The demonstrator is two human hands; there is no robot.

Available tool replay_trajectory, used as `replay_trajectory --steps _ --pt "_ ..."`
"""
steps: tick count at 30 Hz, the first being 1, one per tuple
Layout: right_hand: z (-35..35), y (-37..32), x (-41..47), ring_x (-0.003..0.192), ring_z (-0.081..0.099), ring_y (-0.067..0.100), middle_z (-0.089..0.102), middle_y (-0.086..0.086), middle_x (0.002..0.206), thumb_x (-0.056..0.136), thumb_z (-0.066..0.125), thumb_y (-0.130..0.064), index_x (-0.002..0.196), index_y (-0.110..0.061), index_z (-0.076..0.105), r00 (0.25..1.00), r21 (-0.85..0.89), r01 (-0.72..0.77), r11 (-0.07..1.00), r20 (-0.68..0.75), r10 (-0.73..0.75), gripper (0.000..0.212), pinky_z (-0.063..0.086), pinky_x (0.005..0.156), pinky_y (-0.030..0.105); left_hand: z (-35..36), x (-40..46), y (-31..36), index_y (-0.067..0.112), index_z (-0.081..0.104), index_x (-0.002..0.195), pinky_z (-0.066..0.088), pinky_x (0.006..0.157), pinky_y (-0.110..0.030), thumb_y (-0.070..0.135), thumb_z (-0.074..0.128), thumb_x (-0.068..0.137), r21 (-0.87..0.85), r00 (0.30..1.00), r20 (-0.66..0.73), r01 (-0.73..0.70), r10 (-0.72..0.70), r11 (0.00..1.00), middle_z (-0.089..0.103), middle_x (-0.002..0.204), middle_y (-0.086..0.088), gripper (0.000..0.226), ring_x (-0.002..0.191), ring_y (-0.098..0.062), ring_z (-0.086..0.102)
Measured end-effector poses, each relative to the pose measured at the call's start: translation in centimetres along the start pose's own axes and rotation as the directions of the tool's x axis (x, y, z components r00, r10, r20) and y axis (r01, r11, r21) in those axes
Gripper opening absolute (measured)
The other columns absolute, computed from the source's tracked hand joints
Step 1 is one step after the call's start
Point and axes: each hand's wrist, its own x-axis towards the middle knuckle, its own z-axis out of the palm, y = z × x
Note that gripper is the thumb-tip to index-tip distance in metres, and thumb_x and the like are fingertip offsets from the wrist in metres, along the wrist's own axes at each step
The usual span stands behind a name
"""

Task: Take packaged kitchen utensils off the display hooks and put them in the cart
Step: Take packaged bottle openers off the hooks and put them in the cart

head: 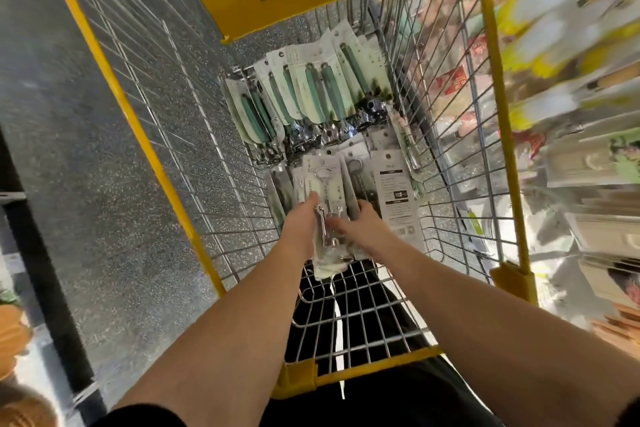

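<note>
Gripped low in the cart (349, 315) between both hands: corkscrew packs (329, 215), left hand (300, 229) fingers (313, 198) and right hand (367, 230) fingers curled round their edges.

Yellow-framed wire cart (491, 87) centre. Green-handled packaged utensils (311, 94) piled at far end inside cart; clear-packed metal corkscrews (327, 191) nearer. Left hand (300, 225) and right hand (363, 230) flank front corkscrew pack. Blurred display shelves (581, 97) right of cart; speckled grey floor (69, 149) left.
</note>
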Motion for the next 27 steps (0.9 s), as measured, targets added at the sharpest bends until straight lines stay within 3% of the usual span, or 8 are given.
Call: replay_trajectory --steps 3,7,10,14,18,21,23,27 --pt "-0.7 0.5 -0.6 0.123 0.058 0.034 0.05 0.011 0.148 0.061 0.073 -0.081 0.153 -0.022 0.03 0.998 0.071 -0.057 0.996 0.032 0.055 0.117 0.049 0.101 0.058 0.6 -5.3 1.6 0.015 0.031 0.155 0.023 0.119 -0.055 0.055 0.05 0.098 0.137 0.998 -0.033 -0.057 0.062 0.989 0.034 0.159 -0.011 0.072 0.146 -0.038 0.03" --pt "-1.4 -0.7 -2.7 0.138 0.043 0.036 0.039 0.011 0.157 0.09 0.052 -0.069 0.155 -0.021 0.033 0.998 0.108 -0.056 0.993 0.01 0.055 0.083 0.038 0.111 0.058 0.7 -7.1 2.3 0.012 0.03 0.155 0.021 0.121 -0.054 0.05 0.049 0.101 0.103 0.998 0.003 -0.063 0.063 0.993 0.031 0.161 -0.013 0.069 0.147 -0.037 0.028" --pt "-1.8 -2.0 -4.5 0.132 0.048 0.034 0.047 0.011 0.151 0.095 0.054 -0.059 0.152 -0.017 0.038 1.0 0.12 0.015 0.993 0.007 -0.016 0.073 0.042 0.104 0.049 0.8 -9.5 3.2 0.017 0.034 0.154 0.023 0.119 -0.058 0.055 0.052 0.097 0.185 0.997 -0.004 -0.081 0.083 0.979 0.033 0.159 -0.011 0.071 0.146 -0.038 0.03" --pt "-3.4 -3.4 -8.0 0.09 0.063 0.017 0.065 0.009 0.125 0.093 0.064 -0.048 0.143 -0.018 0.046 0.988 0.124 0.155 0.98 -0.015 -0.155 0.061 0.051 0.068 0.028 0.1 -9.0 3.6 0.022 0.057 0.134 0.041 0.107 -0.063 0.074 0.074 0.066 0.145 0.995 0.081 -0.071 0.059 0.987 0.057 0.14 -0.015 0.087 0.126 -0.041 0.054" --pt "-5.2 -4.4 -11.9 0.095 0.065 0.018 0.065 0.003 0.121 0.087 0.071 -0.051 0.135 -0.02 0.05 0.959 0.101 0.281 0.954 -0.059 -0.276 0.06 0.055 0.083 0.034 -0.1 -10.9 4.5 0.04 0.049 0.139 0.04 0.106 -0.062 0.074 0.088 0.045 0.122 0.984 0.167 -0.081 0.06 0.989 0.051 0.149 -0.004 0.107 0.134 -0.036 0.05" --pt "-5.9 -4.8 -14.3 0.122 0.054 0.03 0.047 0.011 0.145 0.087 0.073 -0.049 0.152 -0.016 0.033 0.966 0.201 0.236 0.951 -0.157 -0.207 0.083 0.05 0.085 0.038 0.5 -16.0 5.7 0.032 0.042 0.145 0.044 0.106 -0.06 0.047 0.09 0.066 0.219 0.931 0.308 -0.267 0.193 0.939 0.055 0.143 0.0 0.093 0.129 -0.028 0.055" --pt "-5.7 -4.8 -15.9 0.114 0.06 0.029 0.054 0.009 0.14 0.078 0.075 -0.062 0.148 -0.023 0.04 0.948 0.205 0.254 0.945 -0.247 -0.201 0.088 0.055 0.083 0.039 0.8 -17.6 6.0 0.016 0.053 0.136 0.055 0.093 -0.055 0.021 0.082 0.08 0.216 0.892 0.383 -0.339 0.24 0.916 0.071 0.12 -0.012 0.064 0.106 -0.031 0.07" --pt "-5.2 -3.6 -20.0 0.089 0.066 0.014 0.069 -0.003 0.107 0.079 0.077 -0.057 0.112 -0.031 0.06 0.905 0.297 0.354 0.887 -0.348 -0.244 0.045 0.056 0.07 0.034 0.6 -21.6 6.5 0.007 0.058 0.12 0.058 0.079 -0.04 0.015 0.07 0.092 0.348 0.825 0.472 -0.498 0.311 0.794 0.07 0.117 -0.018 0.031 0.09 -0.024 0.071"
